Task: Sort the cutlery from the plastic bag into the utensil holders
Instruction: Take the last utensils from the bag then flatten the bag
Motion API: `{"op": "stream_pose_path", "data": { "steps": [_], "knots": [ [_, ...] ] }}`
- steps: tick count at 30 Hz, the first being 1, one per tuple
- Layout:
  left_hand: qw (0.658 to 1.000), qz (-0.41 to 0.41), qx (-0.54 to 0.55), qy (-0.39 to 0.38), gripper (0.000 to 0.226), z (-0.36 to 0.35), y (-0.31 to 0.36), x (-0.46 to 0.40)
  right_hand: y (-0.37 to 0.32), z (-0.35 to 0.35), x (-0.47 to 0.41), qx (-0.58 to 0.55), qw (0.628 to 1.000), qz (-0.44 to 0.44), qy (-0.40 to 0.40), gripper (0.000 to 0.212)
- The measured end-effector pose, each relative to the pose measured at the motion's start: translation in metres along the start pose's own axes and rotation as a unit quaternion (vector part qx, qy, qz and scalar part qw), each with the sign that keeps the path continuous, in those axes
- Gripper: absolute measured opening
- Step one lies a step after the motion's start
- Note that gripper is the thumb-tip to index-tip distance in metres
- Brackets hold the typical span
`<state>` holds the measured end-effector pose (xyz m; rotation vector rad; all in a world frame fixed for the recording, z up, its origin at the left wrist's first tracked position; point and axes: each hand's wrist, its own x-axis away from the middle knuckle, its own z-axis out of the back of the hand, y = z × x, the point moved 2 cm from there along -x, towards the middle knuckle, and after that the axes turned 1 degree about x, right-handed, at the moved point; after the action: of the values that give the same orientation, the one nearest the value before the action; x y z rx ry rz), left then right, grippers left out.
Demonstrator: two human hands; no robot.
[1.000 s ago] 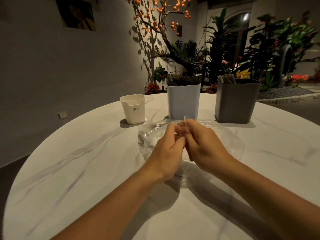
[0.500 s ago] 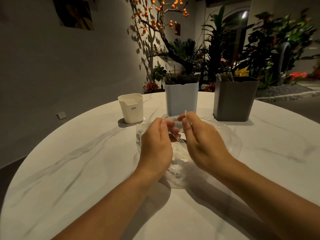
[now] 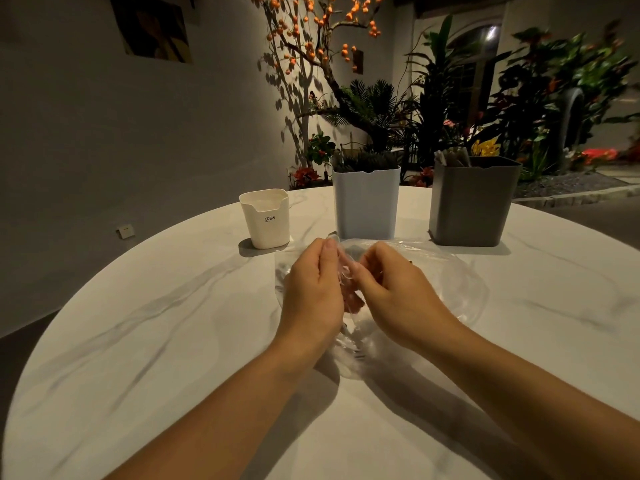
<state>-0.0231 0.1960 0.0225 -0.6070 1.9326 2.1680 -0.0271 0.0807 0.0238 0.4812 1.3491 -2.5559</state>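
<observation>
Your left hand (image 3: 313, 292) and right hand (image 3: 398, 299), apart half a second ago, now pinch the plastic bag (image 3: 460, 285) mouth together at frame centre on the desk (image 3: 173, 341); cutlery not yet out, holders (image 3: 365, 202) waiting behind.

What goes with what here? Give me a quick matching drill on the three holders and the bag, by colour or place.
Things:
1. holder marked CRBW
2. middle holder
3. right-hand holder
4. plastic bag

Descriptions:
A. dark grey
B. clear, pinched by the left hand and right hand
C. cream, shortest
D. pale blue-grey

Pairs: 1-C, 2-D, 3-A, 4-B
</observation>
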Motion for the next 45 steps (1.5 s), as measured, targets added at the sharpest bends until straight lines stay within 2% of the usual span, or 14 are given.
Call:
{"op": "stream_pose_path", "data": {
  "steps": [3,8,11,13,16,19,21,24,26,30,34,39,43,45],
  "knots": [
    [0.999,0.012,0.019,-0.022,0.036,-0.004,-0.001,0.000,0.001,0.003,-0.001,0.048,0.998,0.002,0.027,0.020],
    [0.998,-0.011,-0.004,-0.058,0.041,-0.017,-0.003,0.011,-0.003,0.005,0.000,0.026,0.998,0.017,0.048,0.022],
    [0.997,-0.005,-0.038,-0.060,0.026,-0.014,-0.002,0.012,-0.002,0.008,-0.002,0.019,0.998,0.035,0.039,0.020],
    [0.997,0.006,-0.051,-0.051,0.028,-0.013,-0.001,0.010,-0.001,0.007,-0.002,0.015,0.998,0.038,0.042,0.017],
    [0.999,0.030,-0.015,-0.041,0.037,-0.013,-0.001,0.010,-0.004,0.007,-0.001,0.013,0.997,0.045,0.066,0.017],
    [0.994,0.055,0.048,-0.082,0.036,-0.015,0.002,0.012,-0.008,0.007,0.001,-0.002,0.995,0.075,0.066,0.016],
    [0.992,0.063,0.057,-0.094,0.048,-0.014,0.007,0.013,-0.009,0.008,0.002,-0.014,0.992,0.105,0.075,0.015],
    [0.986,0.127,0.063,-0.092,0.070,-0.010,0.011,0.011,-0.011,0.009,0.004,-0.033,0.989,0.127,0.064,0.014],
    [0.983,0.148,0.056,-0.090,0.072,-0.010,0.015,0.009,-0.015,0.010,0.004,-0.033,0.989,0.137,0.054,0.021],
    [0.992,0.123,0.032,-0.023,0.056,-0.010,0.027,0.001,-0.027,0.016,0.002,-0.031,0.986,0.151,0.062,0.030],
    [0.992,0.117,0.049,-0.020,0.052,-0.007,0.038,-0.003,-0.043,0.024,-0.006,-0.021,0.986,0.153,0.060,0.025],
    [0.995,0.089,0.046,-0.007,0.039,0.007,0.055,-0.012,-0.069,0.034,-0.022,-0.027,0.987,0.156,0.003,0.016],
    [0.995,0.097,0.030,-0.022,0.046,0.023,0.071,-0.022,-0.088,0.034,-0.041,-0.017,0.988,0.152,-0.012,0.015],
    [0.998,0.056,0.002,-0.036,0.053,0.031,0.073,-0.030,-0.093,0.034,-0.052,-0.015,0.988,0.151,-0.004,0.013]
  ]
}}
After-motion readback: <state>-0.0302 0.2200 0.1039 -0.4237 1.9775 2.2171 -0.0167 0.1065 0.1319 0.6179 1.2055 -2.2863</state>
